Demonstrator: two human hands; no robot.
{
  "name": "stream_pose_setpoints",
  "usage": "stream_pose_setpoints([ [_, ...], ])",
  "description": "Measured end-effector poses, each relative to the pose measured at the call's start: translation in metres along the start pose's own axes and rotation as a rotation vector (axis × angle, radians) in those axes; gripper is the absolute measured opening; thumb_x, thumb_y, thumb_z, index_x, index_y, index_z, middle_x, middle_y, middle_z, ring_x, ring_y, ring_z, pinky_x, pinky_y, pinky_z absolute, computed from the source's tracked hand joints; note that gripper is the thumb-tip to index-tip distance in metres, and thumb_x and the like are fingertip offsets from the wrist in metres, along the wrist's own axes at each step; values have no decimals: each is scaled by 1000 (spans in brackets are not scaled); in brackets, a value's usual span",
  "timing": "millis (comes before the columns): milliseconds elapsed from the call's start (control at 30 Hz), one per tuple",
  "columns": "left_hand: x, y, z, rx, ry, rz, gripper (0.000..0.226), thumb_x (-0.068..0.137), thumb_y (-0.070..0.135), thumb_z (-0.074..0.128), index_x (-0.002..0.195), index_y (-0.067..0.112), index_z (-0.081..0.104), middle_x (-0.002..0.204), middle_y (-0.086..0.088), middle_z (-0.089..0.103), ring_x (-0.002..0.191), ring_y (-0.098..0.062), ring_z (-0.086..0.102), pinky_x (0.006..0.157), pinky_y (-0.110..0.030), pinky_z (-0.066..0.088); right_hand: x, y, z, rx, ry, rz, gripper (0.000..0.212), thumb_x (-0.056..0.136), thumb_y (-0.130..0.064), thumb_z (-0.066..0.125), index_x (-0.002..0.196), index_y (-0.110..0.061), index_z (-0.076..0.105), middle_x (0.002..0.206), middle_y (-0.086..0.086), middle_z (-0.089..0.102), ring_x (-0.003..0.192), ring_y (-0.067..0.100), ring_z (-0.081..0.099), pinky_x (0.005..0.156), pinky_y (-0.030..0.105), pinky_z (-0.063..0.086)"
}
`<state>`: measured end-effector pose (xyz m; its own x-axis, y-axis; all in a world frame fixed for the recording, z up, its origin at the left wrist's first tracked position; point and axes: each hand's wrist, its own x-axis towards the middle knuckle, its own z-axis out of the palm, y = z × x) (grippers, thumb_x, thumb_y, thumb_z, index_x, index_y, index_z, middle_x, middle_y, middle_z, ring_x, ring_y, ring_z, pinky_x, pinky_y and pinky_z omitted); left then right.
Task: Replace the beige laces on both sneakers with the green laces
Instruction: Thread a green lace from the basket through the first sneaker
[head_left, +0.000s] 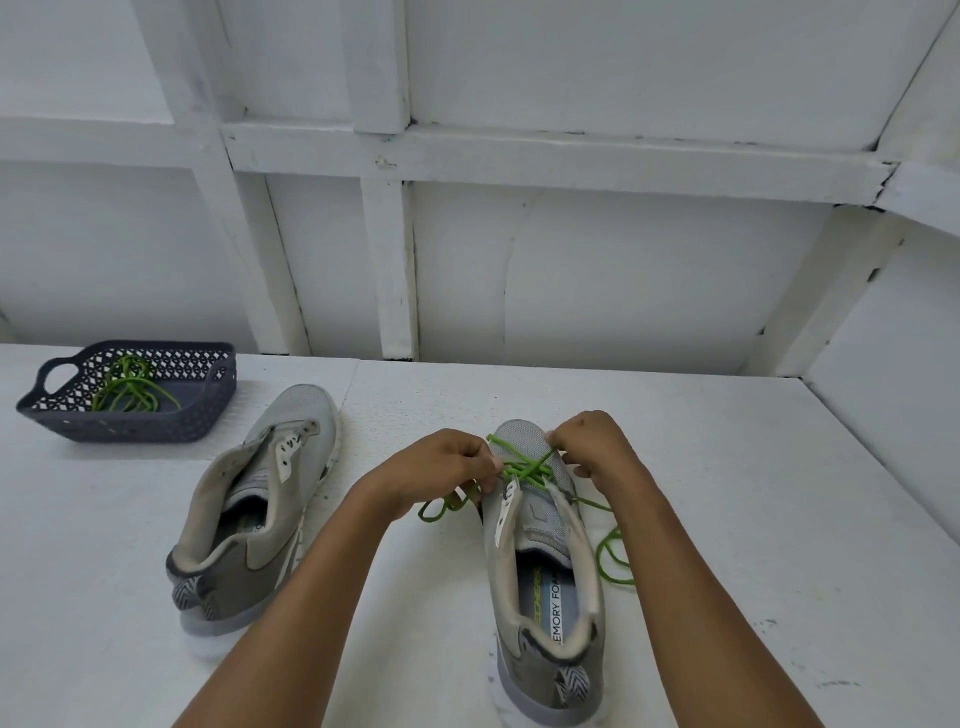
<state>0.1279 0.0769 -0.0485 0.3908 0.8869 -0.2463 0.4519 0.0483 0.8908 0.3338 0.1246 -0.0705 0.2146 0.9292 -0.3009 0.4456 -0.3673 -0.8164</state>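
Note:
Two grey sneakers stand on the white table. The right sneaker (545, 587) points away from me with a green lace (524, 467) crossed through its front eyelets. My left hand (441, 467) pinches one strand of that lace at the shoe's left side. My right hand (592, 441) pinches the other strand above the toe. Loose lace ends trail on the table on both sides of the shoe. The left sneaker (260, 509) stands unlaced, its tongue open. No beige lace is in view.
A dark blue perforated basket (130, 423) sits at the back left of the table and holds a second green lace (130, 389). A white panelled wall rises behind the table (753, 493), and a side wall closes in on the right.

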Motion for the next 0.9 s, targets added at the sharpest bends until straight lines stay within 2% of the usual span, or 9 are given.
stream_pose_setpoints([
  [67,2,-1,-1,4,-19,12,25,97,30,60,79,14,66,88,-7,73,75,-9,63,76,-30,46,0,0,0,86,7,-29,2,83,0,63,82,-1,64,88,13,62,79,25,58,67,31,42],
  [167,4,0,-4,60,-65,28,29,94,36,64,82,10,67,79,0,70,75,-7,63,75,-27,48,-2,-2,2,213,26,-105,16,84,0,63,92,-14,65,101,9,65,87,20,61,72,30,46],
  [333,5,-3,-12,88,-137,73,26,91,29,69,89,3,67,77,3,66,77,-10,60,75,-31,50,-11,-14,2,402,-102,-309,29,95,3,51,110,-16,67,85,-3,56,83,13,56,68,26,47],
  [433,4,-3,-13,96,-170,68,15,93,24,65,97,10,68,84,5,68,79,-8,62,74,-31,49,-16,-17,-6,554,-210,-369,29,96,4,49,102,-14,71,84,-1,58,80,12,56,71,29,49],
  [567,2,-4,-13,143,-204,73,7,92,15,62,91,18,69,80,8,66,76,-6,60,73,-30,49,-27,-14,-16,723,-276,-371,29,94,9,43,86,-8,65,79,1,61,79,16,57,74,34,47],
  [700,-2,-5,-10,180,-210,93,13,88,8,62,89,18,69,79,10,67,74,-3,57,70,-25,47,-35,-4,-22,547,-120,-265,29,92,5,46,80,-13,64,78,2,61,78,18,58,69,31,47],
  [800,-6,-4,-8,163,-144,125,17,88,4,62,83,19,68,75,13,66,71,-3,56,70,-25,45,-41,4,-24,395,-9,-194,27,91,3,49,80,-16,65,81,2,63,78,17,57,67,31,47],
  [900,-11,0,-11,-143,39,172,15,88,7,57,78,15,64,93,-1,74,94,-18,67,83,-33,50,-53,8,-27,331,-14,-169,23,91,1,49,83,-14,64,82,1,61,74,15,57,64,29,47],
])
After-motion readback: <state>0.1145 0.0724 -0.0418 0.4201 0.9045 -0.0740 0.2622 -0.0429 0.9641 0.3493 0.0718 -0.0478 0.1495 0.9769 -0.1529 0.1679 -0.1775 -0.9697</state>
